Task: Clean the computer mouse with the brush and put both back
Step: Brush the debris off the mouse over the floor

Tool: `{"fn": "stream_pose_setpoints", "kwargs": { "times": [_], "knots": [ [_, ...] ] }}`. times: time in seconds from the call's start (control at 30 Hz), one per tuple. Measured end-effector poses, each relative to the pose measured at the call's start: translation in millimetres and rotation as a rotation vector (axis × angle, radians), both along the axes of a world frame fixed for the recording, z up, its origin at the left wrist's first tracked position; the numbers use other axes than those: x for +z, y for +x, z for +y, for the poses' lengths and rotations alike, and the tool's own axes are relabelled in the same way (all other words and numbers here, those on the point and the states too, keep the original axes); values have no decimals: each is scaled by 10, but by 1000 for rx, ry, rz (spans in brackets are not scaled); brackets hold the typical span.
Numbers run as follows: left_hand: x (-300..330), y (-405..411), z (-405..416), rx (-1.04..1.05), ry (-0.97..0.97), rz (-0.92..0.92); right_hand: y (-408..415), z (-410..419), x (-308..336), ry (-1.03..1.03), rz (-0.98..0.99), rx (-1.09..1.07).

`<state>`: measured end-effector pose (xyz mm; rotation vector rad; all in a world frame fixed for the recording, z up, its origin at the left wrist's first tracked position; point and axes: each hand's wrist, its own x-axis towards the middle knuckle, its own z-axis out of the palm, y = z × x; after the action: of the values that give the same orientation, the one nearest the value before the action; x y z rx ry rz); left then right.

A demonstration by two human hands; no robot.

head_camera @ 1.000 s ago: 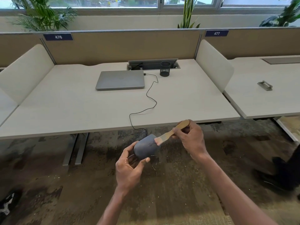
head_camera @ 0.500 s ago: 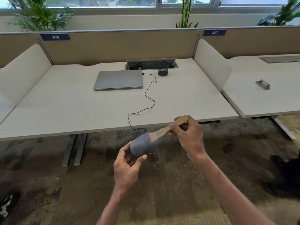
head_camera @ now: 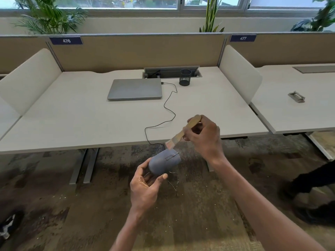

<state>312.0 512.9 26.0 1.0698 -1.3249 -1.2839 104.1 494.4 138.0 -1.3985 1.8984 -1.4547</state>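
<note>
A grey wired computer mouse (head_camera: 164, 163) is held in the air in front of the desk edge. My left hand (head_camera: 145, 187) grips it from below, thumb on its near side. My right hand (head_camera: 204, 136) holds a small wooden-handled brush (head_camera: 183, 134) up and to the right. The pale bristles hang just above the front of the mouse, and contact cannot be made out. The mouse's black cable (head_camera: 169, 105) runs over the desk edge to a shut grey laptop (head_camera: 135, 89).
The white desk (head_camera: 72, 120) also carries a black mesh pen cup (head_camera: 185, 77) and a cable hatch (head_camera: 170, 72) at the back. Curved white side panels (head_camera: 239, 73) flank it. Another person's dark leg and shoe (head_camera: 311, 192) are on the carpet at right.
The brush has come up off the top of the mouse toward its front end, and my right hand has risen with it. My left hand still grips the mouse.
</note>
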Motion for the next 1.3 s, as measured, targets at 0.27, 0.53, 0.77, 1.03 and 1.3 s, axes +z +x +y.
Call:
{"fn": "stream_pose_setpoints", "kwargs": {
  "times": [0.27, 0.53, 0.77, 1.03, 1.3],
  "knots": [
    [64, -15, -4, -2, 10, 41, -83, -116, -58, 140, -100, -77],
    [90, -2, -48, 29, 30, 82, -338, 88, -101, 82, -295, -65],
    [80, -50, -91, 33, 47, 136, -328, 149, -230, 121, -104, -56],
    [89, -68, -116, 34, 52, 167, -432, 268, -359, 163, 398, -124],
    [179, -153, -249, 57, 26, 202, -492, 193, -334, 133, 331, -182]
  ]
}}
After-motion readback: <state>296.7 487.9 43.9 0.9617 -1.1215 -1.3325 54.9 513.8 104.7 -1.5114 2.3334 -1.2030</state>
